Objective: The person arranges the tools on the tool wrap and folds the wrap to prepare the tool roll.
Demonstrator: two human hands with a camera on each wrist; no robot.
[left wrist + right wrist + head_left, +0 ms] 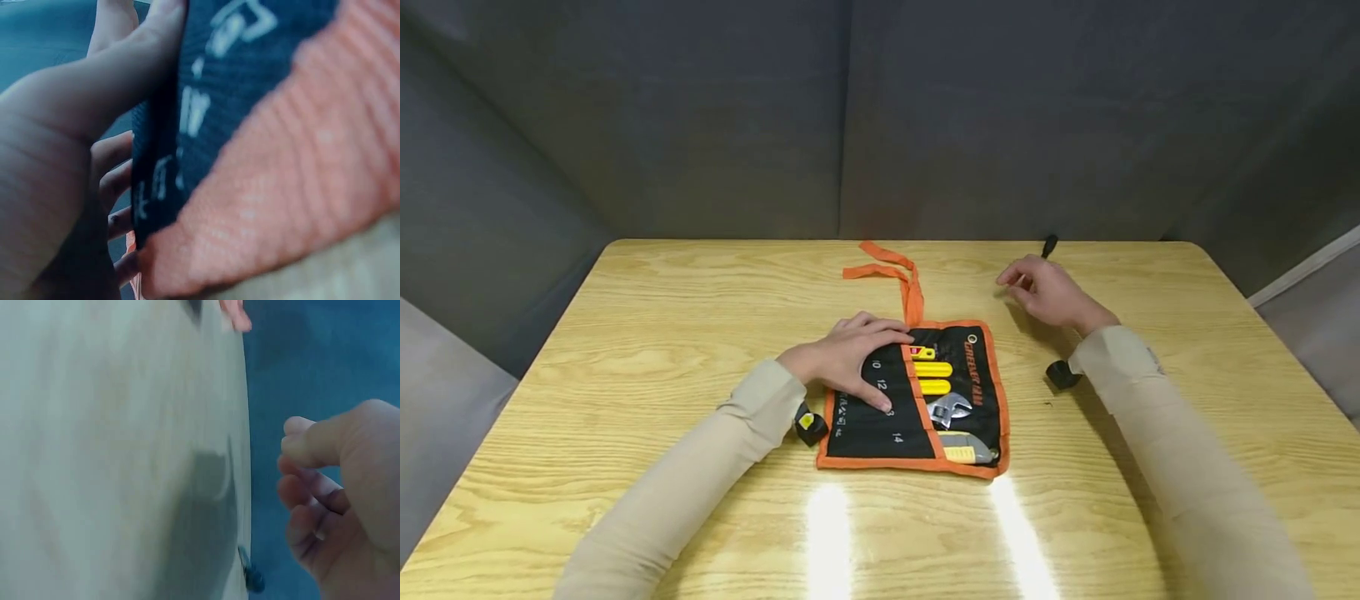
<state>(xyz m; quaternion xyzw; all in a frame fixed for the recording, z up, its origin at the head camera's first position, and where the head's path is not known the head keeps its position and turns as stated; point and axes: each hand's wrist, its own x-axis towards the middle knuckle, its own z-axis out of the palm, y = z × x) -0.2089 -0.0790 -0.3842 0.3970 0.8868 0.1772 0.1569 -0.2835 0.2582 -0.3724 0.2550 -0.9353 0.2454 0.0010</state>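
A black tool pouch with orange trim lies on the table in the head view. My left hand rests on its numbered pocket, fingers spread toward the top edge and thumb on the black cloth. Out of the pocket stick yellow handles, an adjustable wrench and a grey-and-yellow tool. Beyond the pouch on the right, my right hand hovers over the table with its fingers loosely curled and nothing in them. Just behind that hand lies a small dark-handled tool, its thin shaft showing in the right wrist view.
Two orange tie straps trail from the pouch toward the back of the wooden table. Dark grey curtains stand behind and beside it. A black wrist-worn device sits at each sleeve.
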